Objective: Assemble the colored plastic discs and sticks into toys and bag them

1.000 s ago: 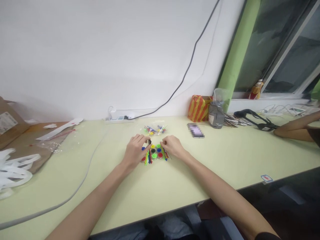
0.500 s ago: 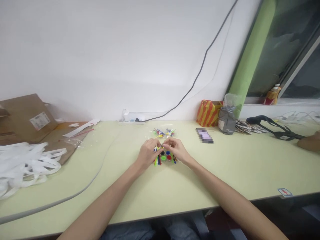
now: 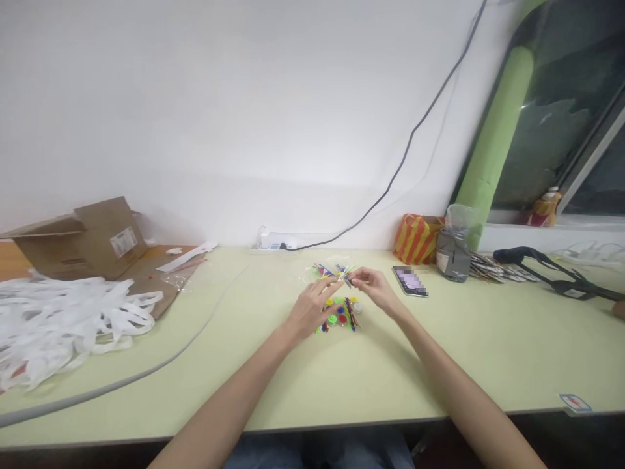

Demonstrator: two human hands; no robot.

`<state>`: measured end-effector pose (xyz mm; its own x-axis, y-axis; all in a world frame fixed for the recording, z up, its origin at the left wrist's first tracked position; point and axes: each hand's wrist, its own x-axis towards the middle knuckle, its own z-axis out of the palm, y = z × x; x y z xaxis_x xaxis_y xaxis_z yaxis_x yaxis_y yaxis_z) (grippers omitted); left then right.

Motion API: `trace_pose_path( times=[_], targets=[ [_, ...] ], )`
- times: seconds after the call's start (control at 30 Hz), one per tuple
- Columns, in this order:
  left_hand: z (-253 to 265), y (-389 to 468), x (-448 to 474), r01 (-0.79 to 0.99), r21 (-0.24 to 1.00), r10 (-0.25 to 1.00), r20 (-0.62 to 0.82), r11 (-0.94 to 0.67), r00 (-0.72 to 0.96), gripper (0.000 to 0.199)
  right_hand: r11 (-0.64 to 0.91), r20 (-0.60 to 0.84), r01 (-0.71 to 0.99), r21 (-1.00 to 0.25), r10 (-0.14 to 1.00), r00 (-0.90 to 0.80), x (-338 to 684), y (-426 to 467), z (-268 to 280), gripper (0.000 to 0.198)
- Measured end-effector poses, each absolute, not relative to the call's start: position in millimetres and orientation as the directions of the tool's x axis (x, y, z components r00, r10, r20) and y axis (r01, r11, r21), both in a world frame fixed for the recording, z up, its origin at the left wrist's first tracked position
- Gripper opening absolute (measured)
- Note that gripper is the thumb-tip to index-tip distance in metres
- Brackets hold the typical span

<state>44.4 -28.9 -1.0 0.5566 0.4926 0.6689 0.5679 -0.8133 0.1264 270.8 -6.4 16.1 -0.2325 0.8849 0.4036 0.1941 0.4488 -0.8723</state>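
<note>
My left hand (image 3: pixel 312 306) reaches over the left side of a small group of coloured plastic pieces, its fingers stretched out and apart. In that group are round pieces, among them a green disc (image 3: pixel 333 319) and a red disc (image 3: pixel 342 320), with thin multicoloured sticks (image 3: pixel 350 312) beside them. My right hand (image 3: pixel 375 288) is closed in a pinch just behind the group, at the right end of a second pile of coloured sticks (image 3: pixel 322 270). Something small and dark shows at its fingertips, too small to name.
A phone (image 3: pixel 410 281) lies to the right, near a striped bag (image 3: pixel 417 238) and a grey pouch (image 3: pixel 453 254). At left are white strips (image 3: pixel 73 319), a cardboard box (image 3: pixel 102 241) and a grey cable (image 3: pixel 161 366). A power strip (image 3: pixel 273 242) sits against the wall.
My hands have moved apart from above the discs. The right hand has gone back to the rear pile, and the left hand's fingers have opened. The whole view has shifted slightly.
</note>
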Motion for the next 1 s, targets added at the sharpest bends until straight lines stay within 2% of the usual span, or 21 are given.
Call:
trace_pose_path(
  times=[0.07,0.17,0.23,0.3,0.4,0.5,0.6,0.7,0.8,1.0],
  targets=[
    [-1,-22,39,0.631,0.092,0.513,0.678,-0.770,0.527,0.045,0.449,0.334,0.387,-0.805,0.883,-0.330,297,-4,28,0.039],
    [-3,-8,25,0.715,0.084,0.549,0.705,-0.694,0.449,0.043,0.325,-0.028,0.554,-0.766,0.845,-0.534,327,-4,34,0.033],
    [-5,4,12,0.777,0.093,0.594,0.703,-0.623,0.392,0.043,0.240,-0.234,0.631,-0.738,0.786,-0.573,334,-4,31,0.030],
    [-10,15,-1,0.833,0.108,0.649,0.683,-0.543,0.335,0.044,0.196,-0.319,0.667,-0.719,0.760,-0.567,332,-3,25,0.026],
    [-23,30,-19,0.896,0.124,0.768,0.573,-0.426,0.286,0.044,0.216,-0.283,0.648,-0.731,0.768,-0.575,321,1,17,0.022],
    [-35,39,-29,0.937,0.136,0.887,0.389,-0.322,0.248,0.046,0.243,-0.211,0.624,-0.743,0.799,-0.563,314,5,13,0.022],
    [-43,43,-31,0.966,0.144,0.952,0.253,-0.215,0.174,0.048,0.256,-0.173,0.606,-0.754,0.812,-0.558,312,5,11,0.024],
    [-44,42,-30,0.980,0.133,0.965,0.239,-0.147,0.112,0.050,0.300,-0.128,0.590,-0.750,0.809,-0.574,313,2,11,0.025],
    [-42,40,-29,0.990,0.104,0.968,0.240,-0.100,0.072,0.051,0.369,-0.012,0.607,-0.704,0.848,-0.529,312,0,12,0.029],
    [-40,36,-27,0.994,0.059,0.966,0.248,-0.088,0.071,0.046,0.452,0.275,0.754,-0.476,0.891,-0.361,301,1,6,0.030]
  ],
)
